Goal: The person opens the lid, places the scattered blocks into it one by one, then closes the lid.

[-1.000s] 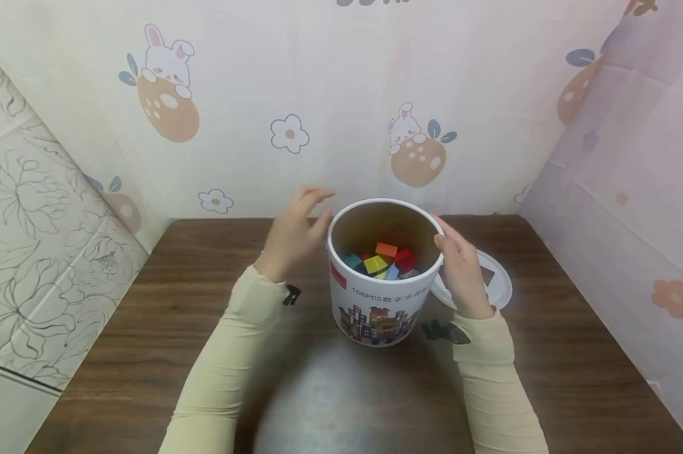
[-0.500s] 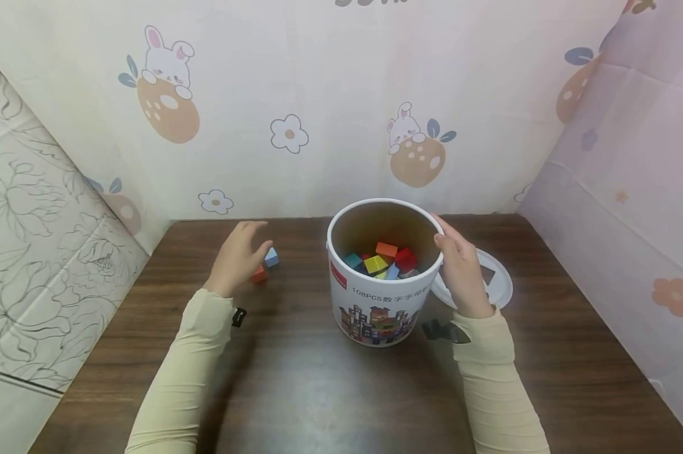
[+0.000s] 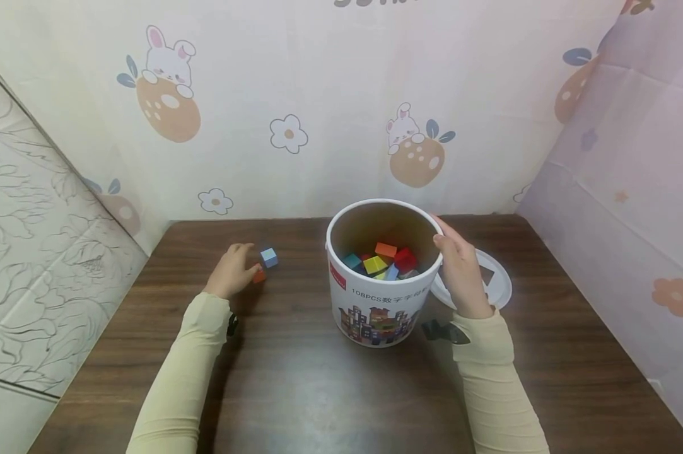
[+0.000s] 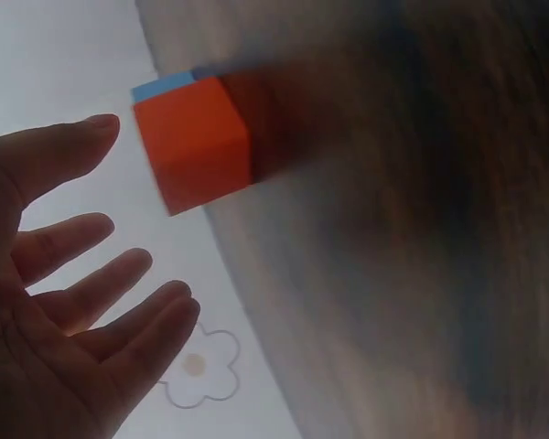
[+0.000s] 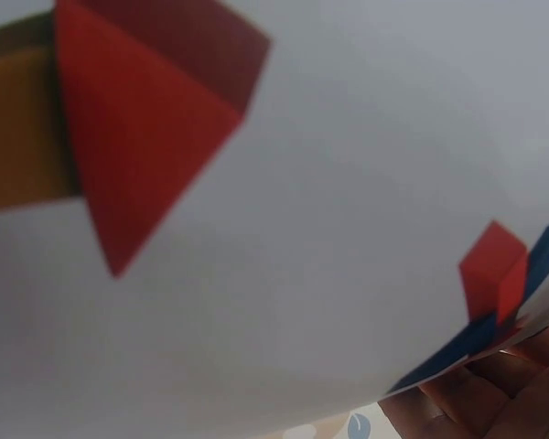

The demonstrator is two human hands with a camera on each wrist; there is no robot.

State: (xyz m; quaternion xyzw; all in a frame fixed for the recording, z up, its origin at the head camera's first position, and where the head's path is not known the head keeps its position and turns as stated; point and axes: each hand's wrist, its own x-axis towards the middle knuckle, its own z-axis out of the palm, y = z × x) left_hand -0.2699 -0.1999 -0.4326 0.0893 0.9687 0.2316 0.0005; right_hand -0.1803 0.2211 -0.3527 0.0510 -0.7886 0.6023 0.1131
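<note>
In the head view my right hand [image 3: 459, 271] grips the right rim of a white round bucket [image 3: 375, 302], thumb over the edge and fingers along the outside. Colored blocks, among them a yellow block [image 3: 375, 264] and a red block [image 3: 405, 259], lie inside it. My left hand [image 3: 231, 272] is low over the table at the left, right by an orange block [image 3: 259, 273]. The left wrist view shows its thumb and fingers spread, with the orange block [image 4: 194, 146] just beyond the thumb tip. A light blue block [image 3: 269, 257] sits just behind the orange one.
A round white lid [image 3: 502, 280] lies on the dark wooden table [image 3: 318, 391], right of the bucket and partly behind my right hand. A patterned cloth [image 3: 330, 75] rises along the table's back edge, with more cloth at both sides.
My left hand has moved left and down from beside the bucket to the orange block, uncovering both loose blocks in the head view. My right hand and the bucket stay in place.
</note>
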